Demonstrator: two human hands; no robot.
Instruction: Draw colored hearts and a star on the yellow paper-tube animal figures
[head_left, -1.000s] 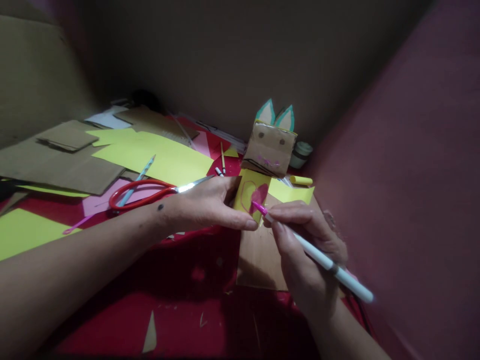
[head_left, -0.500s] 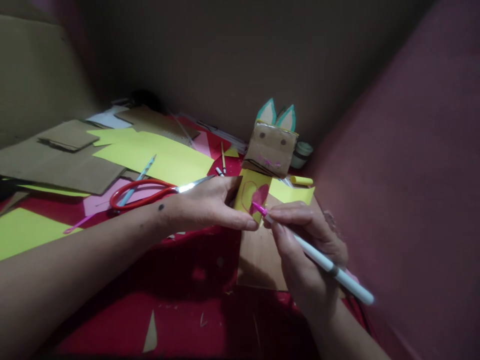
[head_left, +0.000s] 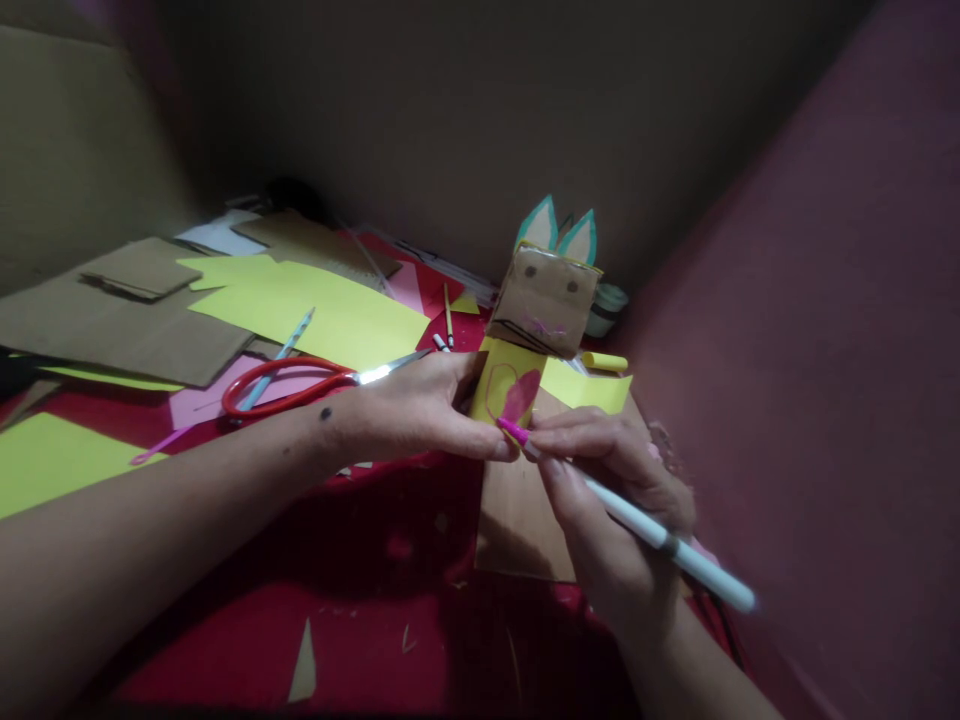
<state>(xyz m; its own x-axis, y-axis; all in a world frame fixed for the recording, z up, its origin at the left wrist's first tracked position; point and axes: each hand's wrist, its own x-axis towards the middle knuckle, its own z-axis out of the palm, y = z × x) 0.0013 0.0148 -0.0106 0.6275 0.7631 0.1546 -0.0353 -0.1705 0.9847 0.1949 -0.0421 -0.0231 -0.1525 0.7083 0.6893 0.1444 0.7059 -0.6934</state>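
A cardboard animal figure (head_left: 546, 300) stands ahead of me, with a boxy head, dark eye dots and two teal-edged pointed ears. Its yellow paper body (head_left: 484, 400) carries a heart outline, with the right half coloured pink. My left hand (head_left: 442, 405) is closed around the body, thumb across its lower front; the other fingers are hidden behind it. In my right hand (head_left: 607, 490) is a white marker pen (head_left: 637, 522), held like a pencil. Its pink tip rests near the heart's bottom point. Beneath the figure lies a brown cardboard base (head_left: 517, 530).
Red-handled scissors (head_left: 289, 385) and a light-blue pencil (head_left: 277, 358) lie left, beside yellow paper (head_left: 307, 305) and brown cardboard (head_left: 127, 320). A small lidded jar (head_left: 606, 310) stands behind the figure. Paper scraps (head_left: 304, 665) dot the red tabletop (head_left: 337, 620). A pink wall (head_left: 825, 350) rises at right.
The marker tip has moved down and slightly left, from the middle of the heart towards its bottom point. My left hand keeps its hold on the figure.
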